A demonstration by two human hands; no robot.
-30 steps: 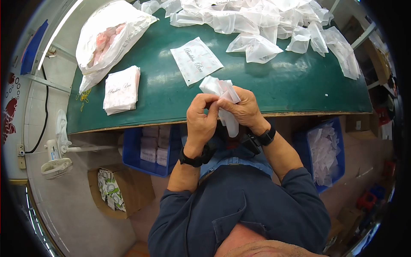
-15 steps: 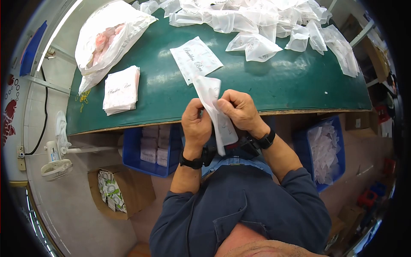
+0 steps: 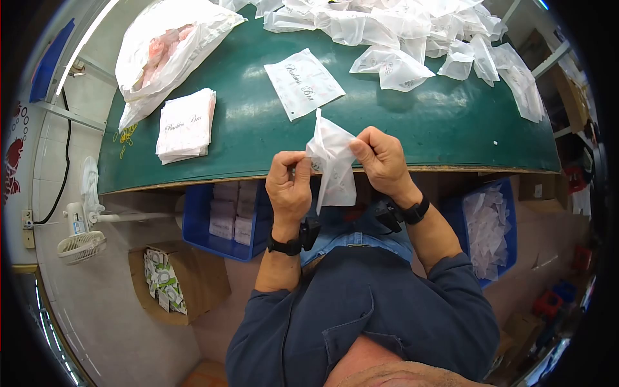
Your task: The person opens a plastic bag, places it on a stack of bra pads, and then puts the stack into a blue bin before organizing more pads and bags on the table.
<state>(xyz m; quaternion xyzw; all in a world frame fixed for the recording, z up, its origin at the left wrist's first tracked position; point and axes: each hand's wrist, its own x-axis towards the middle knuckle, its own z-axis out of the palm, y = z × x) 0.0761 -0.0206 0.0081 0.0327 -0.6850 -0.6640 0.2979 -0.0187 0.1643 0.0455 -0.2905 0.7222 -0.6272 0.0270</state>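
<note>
A translucent white plastic bag [image 3: 336, 171] hangs between my two hands over the table's front edge. My left hand [image 3: 289, 184] pinches its left side between thumb and fingers. On the other side, my right hand [image 3: 382, 160] grips the bag's right edge the same way. The bag is creased and spread sideways, with its top corner pointing up. Just beyond it on the green table [image 3: 245, 122] lies a flat printed bag [image 3: 304, 84] with "Backless Bra" lettering. To the left sits a stack of similar printed bags [image 3: 186, 127].
Loose translucent bags [image 3: 393, 32] are heaped along the table's far side. A big white sack [image 3: 206, 26] with pink contents stands at the back left. Below the table are blue bins [image 3: 509, 226], a cardboard box [image 3: 206, 284] and a small fan [image 3: 81, 245].
The bag has gone from a narrow folded strip to a wider, opened-out shape. My hands have moved slightly apart, pulling its sides outward.
</note>
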